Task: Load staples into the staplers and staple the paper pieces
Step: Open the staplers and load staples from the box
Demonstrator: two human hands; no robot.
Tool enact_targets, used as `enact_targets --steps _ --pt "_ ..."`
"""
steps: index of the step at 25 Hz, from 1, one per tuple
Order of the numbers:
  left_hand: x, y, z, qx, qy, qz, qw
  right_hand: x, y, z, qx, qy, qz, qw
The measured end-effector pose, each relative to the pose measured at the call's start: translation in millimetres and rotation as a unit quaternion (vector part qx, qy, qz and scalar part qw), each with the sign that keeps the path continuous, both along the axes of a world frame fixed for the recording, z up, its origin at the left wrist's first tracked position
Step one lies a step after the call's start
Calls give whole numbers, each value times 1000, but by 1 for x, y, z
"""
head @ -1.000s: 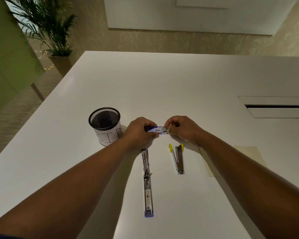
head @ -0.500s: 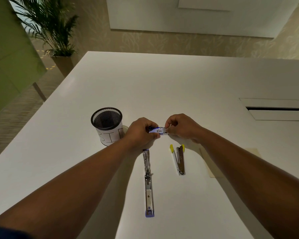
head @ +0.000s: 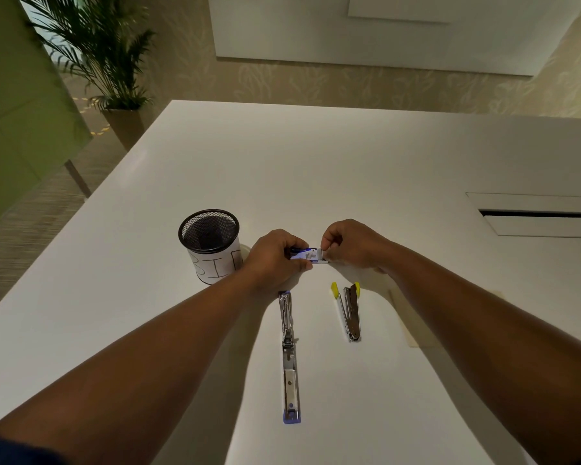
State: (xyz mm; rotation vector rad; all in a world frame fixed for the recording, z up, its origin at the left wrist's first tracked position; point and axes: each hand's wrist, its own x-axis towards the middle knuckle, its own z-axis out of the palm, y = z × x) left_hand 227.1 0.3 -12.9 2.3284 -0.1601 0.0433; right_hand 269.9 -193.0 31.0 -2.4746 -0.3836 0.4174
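A: Well, start with the white counter (head: pixel 349 169). It is broad and smooth, so anything dropped could skid off out of easy reach, I reckon.

B: And the mesh pen cup (head: pixel 209 245)?

A: It stands just left of the left hand (head: pixel 275 258), nearly touching the wrist. A careless elbow swing could tip it.

B: The paper?

A: A pale sheet (head: pixel 413 325) lies flat under the right forearm, mostly hidden. If that arm drags back, I'd expect the sheet to slide or crease.

B: Then the staplers.

A: The blue-tipped stapler (head: pixel 289 360) lies fully unfolded along the counter, pointing toward the person; the smaller yellow-tipped stapler (head: pixel 349 312) lies opened in a narrow V just beside it to the right. Both channels are exposed, neither visibly loaded.

B: And the hands?

A: Both are curled closed on a small blue staple box (head: pixel 307 255), held above the counter beyond the staplers. The left grips the blue body; the right hand (head: pixel 348 245) pinches the pale end, apparently an inner tray. Whether staples are showing is too small to tell.

B: So the worst risk?

A: Probably pulling too sharply. The tray could come free at once, and the strips would scatter or break into short bits that load poorly.
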Motion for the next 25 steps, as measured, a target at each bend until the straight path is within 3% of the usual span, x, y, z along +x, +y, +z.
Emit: enact_targets --steps 9,12,14,18,25 --pt "0 0 -1 -10 0 8 1000 -1 -1 8 13 32 -19 999" --pt "-1 0 -3 -13 -4 16 1000 2 -9 13 64 99 -54 992" --pt "-2 0 -4 -13 -7 16 1000 1 -14 17 55 138 -25 989" --pt "-2 0 -5 -9 -12 16 1000 -13 -4 16 -54 68 88 992" --pt "-3 -1 -3 -16 -23 9 1000 -21 -1 -5 -3 -26 66 997"
